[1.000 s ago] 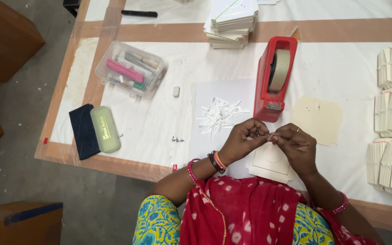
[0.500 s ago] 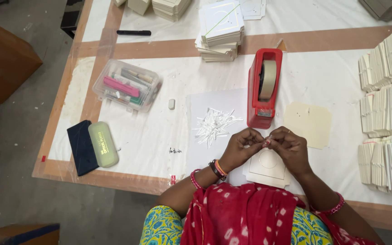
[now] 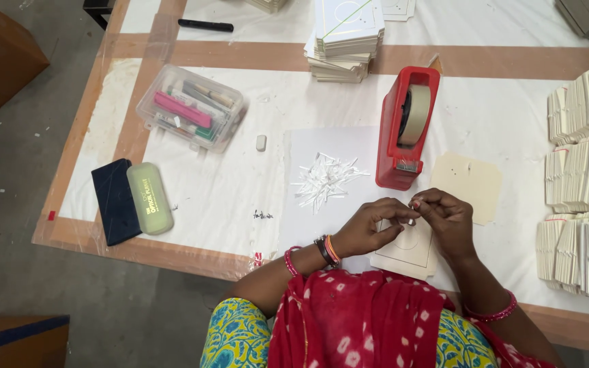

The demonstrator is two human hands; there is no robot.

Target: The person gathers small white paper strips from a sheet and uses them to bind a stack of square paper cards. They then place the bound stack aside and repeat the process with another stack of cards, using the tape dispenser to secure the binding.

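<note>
Left hand (image 3: 369,228) and right hand (image 3: 448,218): grip pinched shut on one small piece (image 3: 412,217) | above cream card (image 3: 403,249) | red tape dispenser (image 3: 403,129) near.

A packing workshop: card stacks (image 3: 584,184) line the tabletop's (image 3: 240,184) right edge, beside a red tape dispenser (image 3: 403,129) and concrete floor (image 3: 22,293).

A tiny piece (image 3: 411,221), too small to identify, sits pinched above a cream card (image 3: 403,252); card flat.

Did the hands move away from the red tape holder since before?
No. Both hands are still pinched together just below the red tape dispenser, above the cream card.
</note>
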